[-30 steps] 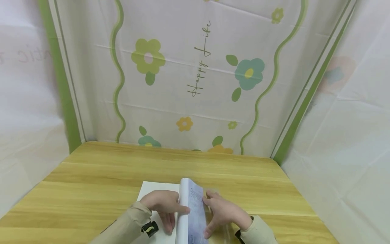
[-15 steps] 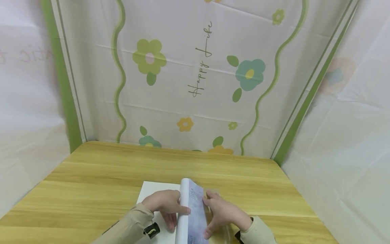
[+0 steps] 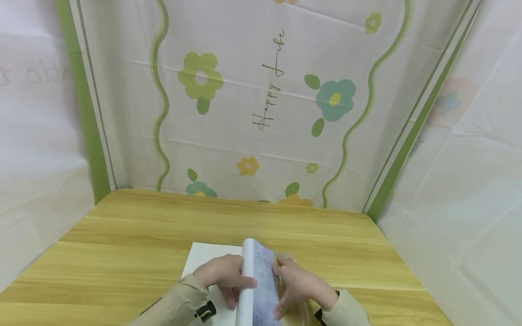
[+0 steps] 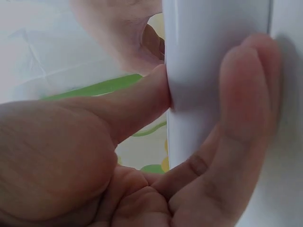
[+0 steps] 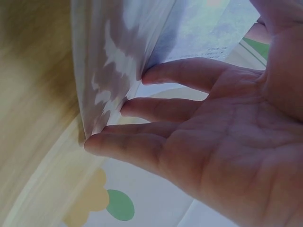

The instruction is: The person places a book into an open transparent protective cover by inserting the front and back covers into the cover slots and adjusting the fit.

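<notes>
A book lies open near the table's front edge in the head view. Its white page [image 3: 208, 253] lies flat at the left, and a rounded white fold [image 3: 248, 253] stands up in the middle. Right of the fold slopes a bluish printed cover [image 3: 263, 271]. My left hand [image 3: 222, 274] grips the fold, thumb on the cover side and fingers on the page side. Clear plastic film [image 5: 102, 61] reaches out beyond the cover's right edge. With fingers spread and nearly straight, my right hand [image 3: 299, 283] touches this film, its thumb at the cover's edge.
The wooden table [image 3: 163, 217] extends behind and to both sides of the book. A flower-printed curtain [image 3: 228, 117] hangs along its back edge. Pale fabric walls [image 3: 461, 203] close in the sides.
The left hand's lower fingers have drawn slightly up and in toward the fold. The right hand stays almost still at the film.
</notes>
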Action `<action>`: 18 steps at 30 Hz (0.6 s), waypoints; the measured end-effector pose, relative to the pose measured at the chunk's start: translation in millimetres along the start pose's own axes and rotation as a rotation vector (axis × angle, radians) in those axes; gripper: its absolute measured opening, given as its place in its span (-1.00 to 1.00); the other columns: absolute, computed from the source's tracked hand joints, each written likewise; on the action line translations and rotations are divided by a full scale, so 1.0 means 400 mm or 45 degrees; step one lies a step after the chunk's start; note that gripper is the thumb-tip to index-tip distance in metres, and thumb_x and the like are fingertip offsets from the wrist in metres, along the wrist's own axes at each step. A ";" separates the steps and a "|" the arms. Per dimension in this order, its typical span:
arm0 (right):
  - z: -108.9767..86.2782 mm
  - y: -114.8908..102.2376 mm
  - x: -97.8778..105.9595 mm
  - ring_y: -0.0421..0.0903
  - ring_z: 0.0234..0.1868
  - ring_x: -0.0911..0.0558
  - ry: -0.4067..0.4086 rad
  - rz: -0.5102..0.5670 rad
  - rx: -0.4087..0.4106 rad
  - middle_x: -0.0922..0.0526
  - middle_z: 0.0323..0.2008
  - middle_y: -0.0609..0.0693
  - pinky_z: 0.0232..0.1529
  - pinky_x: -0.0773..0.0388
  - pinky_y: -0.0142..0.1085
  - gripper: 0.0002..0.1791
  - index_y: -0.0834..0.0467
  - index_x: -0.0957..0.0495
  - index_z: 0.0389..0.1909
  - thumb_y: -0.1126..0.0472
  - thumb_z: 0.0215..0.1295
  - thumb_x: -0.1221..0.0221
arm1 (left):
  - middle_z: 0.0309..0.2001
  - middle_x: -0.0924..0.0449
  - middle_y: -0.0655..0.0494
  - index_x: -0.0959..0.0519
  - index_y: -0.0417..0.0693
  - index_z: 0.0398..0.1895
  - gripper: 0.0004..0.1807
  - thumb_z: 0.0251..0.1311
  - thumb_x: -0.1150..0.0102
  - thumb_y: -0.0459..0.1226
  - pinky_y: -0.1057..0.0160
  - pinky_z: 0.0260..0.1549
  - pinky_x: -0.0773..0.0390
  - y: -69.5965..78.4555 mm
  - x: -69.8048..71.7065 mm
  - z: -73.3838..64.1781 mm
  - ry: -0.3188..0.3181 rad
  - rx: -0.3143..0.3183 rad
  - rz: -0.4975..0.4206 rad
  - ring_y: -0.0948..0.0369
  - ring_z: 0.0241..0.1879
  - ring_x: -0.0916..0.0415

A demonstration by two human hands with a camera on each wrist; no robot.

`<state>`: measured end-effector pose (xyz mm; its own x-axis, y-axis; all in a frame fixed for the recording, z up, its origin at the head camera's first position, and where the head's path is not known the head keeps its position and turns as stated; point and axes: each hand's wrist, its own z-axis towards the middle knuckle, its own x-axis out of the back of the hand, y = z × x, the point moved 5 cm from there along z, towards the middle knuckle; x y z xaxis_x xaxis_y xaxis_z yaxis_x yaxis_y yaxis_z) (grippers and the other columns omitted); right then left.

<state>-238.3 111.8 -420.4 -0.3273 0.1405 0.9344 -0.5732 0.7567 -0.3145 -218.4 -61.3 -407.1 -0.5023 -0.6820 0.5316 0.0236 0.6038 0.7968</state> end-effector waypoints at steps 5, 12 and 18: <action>0.000 0.000 -0.001 0.42 0.36 -0.15 -0.001 -0.005 0.014 -0.11 0.37 0.50 0.31 -0.18 0.16 0.34 0.54 -0.23 0.32 -0.17 -0.44 -0.60 | -0.72 -0.55 -0.10 -0.41 -0.24 -0.43 -0.67 0.24 -0.33 -0.20 0.18 -0.70 -0.62 -0.002 -0.001 0.002 0.015 -0.018 0.022 0.06 -0.74 -0.60; 0.001 0.000 0.001 0.43 0.32 -0.21 0.032 -0.049 0.049 -0.16 0.34 0.51 0.28 -0.23 0.15 0.35 0.54 -0.24 0.31 -0.16 -0.48 -0.61 | -0.73 -0.54 -0.09 -0.41 -0.23 -0.47 -0.65 0.20 -0.36 -0.19 0.22 -0.74 -0.60 0.001 -0.006 0.004 0.072 -0.035 0.068 0.11 -0.79 -0.56; 0.000 0.001 -0.001 0.48 0.33 -0.18 0.025 -0.053 0.031 -0.12 0.36 0.53 0.28 -0.20 0.19 0.35 0.55 -0.24 0.31 -0.17 -0.47 -0.60 | -0.70 -0.53 -0.10 -0.41 -0.23 -0.47 -0.65 0.19 -0.37 -0.20 0.23 -0.75 -0.59 0.003 -0.009 0.005 0.103 -0.029 0.090 0.11 -0.80 -0.55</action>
<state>-238.5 111.9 -420.8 -0.2884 0.1219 0.9497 -0.6041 0.7464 -0.2792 -218.1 -57.3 -408.7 -0.4275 -0.6698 0.6071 0.0766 0.6423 0.7626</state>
